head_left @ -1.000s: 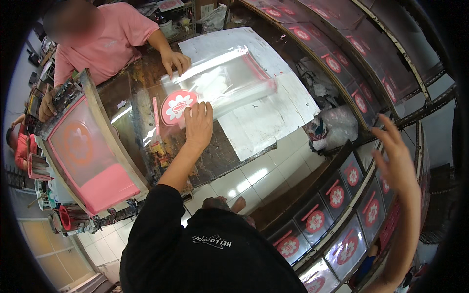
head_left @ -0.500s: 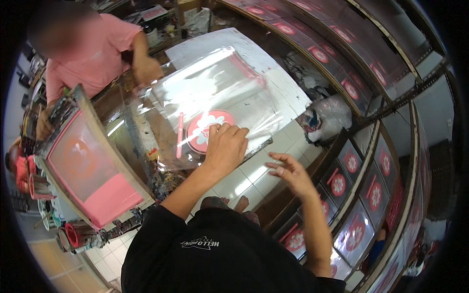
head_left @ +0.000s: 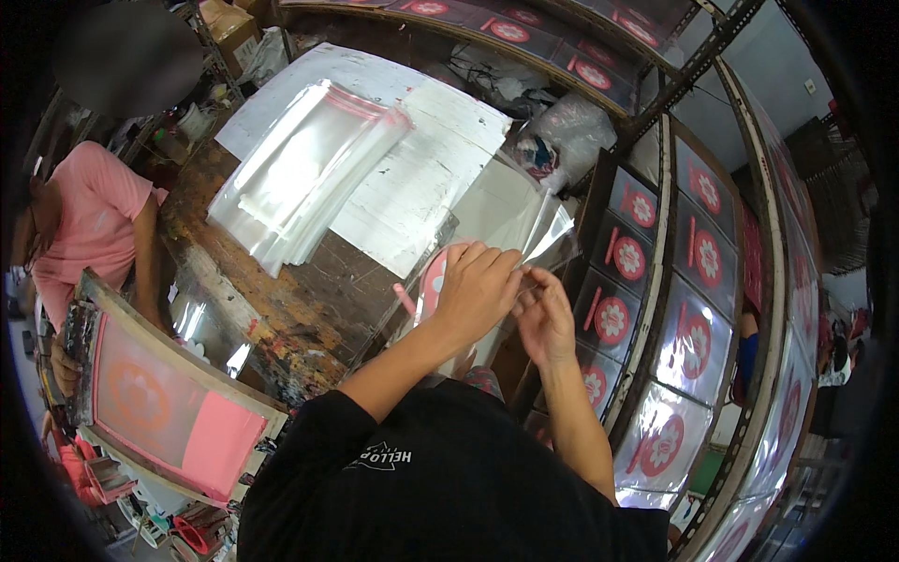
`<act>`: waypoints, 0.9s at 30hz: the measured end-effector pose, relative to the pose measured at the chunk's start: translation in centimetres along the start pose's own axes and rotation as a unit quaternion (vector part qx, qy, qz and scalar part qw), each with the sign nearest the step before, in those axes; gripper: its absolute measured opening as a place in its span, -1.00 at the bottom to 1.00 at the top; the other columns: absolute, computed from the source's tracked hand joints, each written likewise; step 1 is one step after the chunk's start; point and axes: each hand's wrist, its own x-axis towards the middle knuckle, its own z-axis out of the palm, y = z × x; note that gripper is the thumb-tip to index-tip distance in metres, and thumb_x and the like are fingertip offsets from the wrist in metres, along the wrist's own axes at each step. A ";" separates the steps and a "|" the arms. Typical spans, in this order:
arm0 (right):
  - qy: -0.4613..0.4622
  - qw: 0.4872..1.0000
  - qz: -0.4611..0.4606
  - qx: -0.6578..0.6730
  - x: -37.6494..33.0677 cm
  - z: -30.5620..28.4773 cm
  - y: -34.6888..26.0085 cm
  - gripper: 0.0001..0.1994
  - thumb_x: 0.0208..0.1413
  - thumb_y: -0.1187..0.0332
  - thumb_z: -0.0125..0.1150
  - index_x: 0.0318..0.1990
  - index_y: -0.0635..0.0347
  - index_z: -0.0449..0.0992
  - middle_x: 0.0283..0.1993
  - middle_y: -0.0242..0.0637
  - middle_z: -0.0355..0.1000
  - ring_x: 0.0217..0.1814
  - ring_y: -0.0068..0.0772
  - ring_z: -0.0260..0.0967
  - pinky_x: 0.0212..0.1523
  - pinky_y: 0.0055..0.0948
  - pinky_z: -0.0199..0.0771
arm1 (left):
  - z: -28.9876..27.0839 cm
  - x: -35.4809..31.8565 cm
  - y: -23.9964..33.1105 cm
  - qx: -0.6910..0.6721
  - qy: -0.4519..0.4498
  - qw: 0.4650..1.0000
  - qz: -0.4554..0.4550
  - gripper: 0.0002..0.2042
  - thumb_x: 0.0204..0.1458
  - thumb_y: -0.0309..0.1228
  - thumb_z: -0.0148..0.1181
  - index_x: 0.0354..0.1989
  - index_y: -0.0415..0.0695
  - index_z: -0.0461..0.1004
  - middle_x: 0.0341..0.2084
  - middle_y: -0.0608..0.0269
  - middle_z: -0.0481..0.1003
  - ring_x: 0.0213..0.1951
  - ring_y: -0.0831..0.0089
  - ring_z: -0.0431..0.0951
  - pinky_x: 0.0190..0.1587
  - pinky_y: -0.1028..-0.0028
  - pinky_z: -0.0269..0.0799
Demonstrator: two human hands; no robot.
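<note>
Between my body and the table's corner hangs a clear plastic bag (head_left: 546, 228) with a pink round print and a white flower, much of it hidden by my hands. My left hand (head_left: 476, 292) is closed over the bag near the print. Close beside it, my right hand (head_left: 547, 317) has its fingers curled at the bag's edge, palm turned up. A stack of clear bags (head_left: 309, 169) with pink strips lies on a white board (head_left: 403, 201) beyond my hands. To the left stands a tilted printing screen (head_left: 169, 403) with pink ink on its mesh.
A person in a pink shirt (head_left: 89, 211) sits at the left, one hand on the screen's frame. Racks (head_left: 667, 281) at the right hold rows of printed bags (head_left: 613, 318). A plastic-wrapped bundle (head_left: 576, 136) rests beyond the table's far right corner. The wooden tabletop (head_left: 201, 178) is paint-stained.
The printed bag has come off the table, drawn to the right by my left hand. My right hand has come up to the bag's edge. The view has turned rightward.
</note>
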 end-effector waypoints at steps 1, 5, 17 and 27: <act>0.021 0.999 -0.011 -0.031 0.2 -0.3 -0.5 -0.64 0.25 0.14 0.20 0.09 0.10 0.43 0.23 -0.27 0.37 0.27 -0.29 0.30 0.25 -0.19 0.29 | 0.3 0.1 0.1 -0.008 0.000 1.000 0.005 -0.81 -0.01 -0.41 0.24 -0.20 -0.13 0.53 -0.44 0.29 0.49 -0.25 0.29 0.46 -0.10 0.25 0.21; 0.100 0.973 -0.112 -0.177 2.9 -1.7 -4.7 -0.74 0.23 0.41 0.19 0.04 0.27 0.47 0.03 -0.22 0.48 0.11 -0.36 0.44 0.11 -0.42 0.44 | -0.1 0.0 1.6 -0.053 0.020 0.996 0.062 -0.80 -0.03 -0.39 0.27 -0.22 -0.12 0.53 -0.43 0.29 0.45 -0.29 0.29 0.43 -0.16 0.27 0.23; 0.136 0.823 -0.206 -0.511 9.6 2.0 -28.7 -0.73 0.27 0.38 0.16 0.04 0.32 0.43 -0.07 -0.31 0.47 -0.02 -0.41 0.52 0.04 -0.44 0.53 | 0.2 -11.0 -2.1 -0.099 -0.118 0.988 0.007 -0.83 -0.05 -0.46 0.30 -0.25 -0.16 0.57 -0.46 0.25 0.49 -0.31 0.26 0.46 -0.20 0.28 0.29; 0.232 0.725 -0.294 -0.578 2.0 8.7 -44.9 -0.61 0.17 0.54 0.09 0.17 0.40 0.34 0.07 -0.08 0.40 0.02 -0.19 0.53 -0.04 -0.41 0.59 | -0.2 -11.1 -9.9 -0.014 -0.059 0.994 -0.094 -0.81 0.02 -0.47 0.24 -0.18 -0.22 0.55 -0.39 0.14 0.52 -0.23 0.12 0.46 -0.09 0.20 0.29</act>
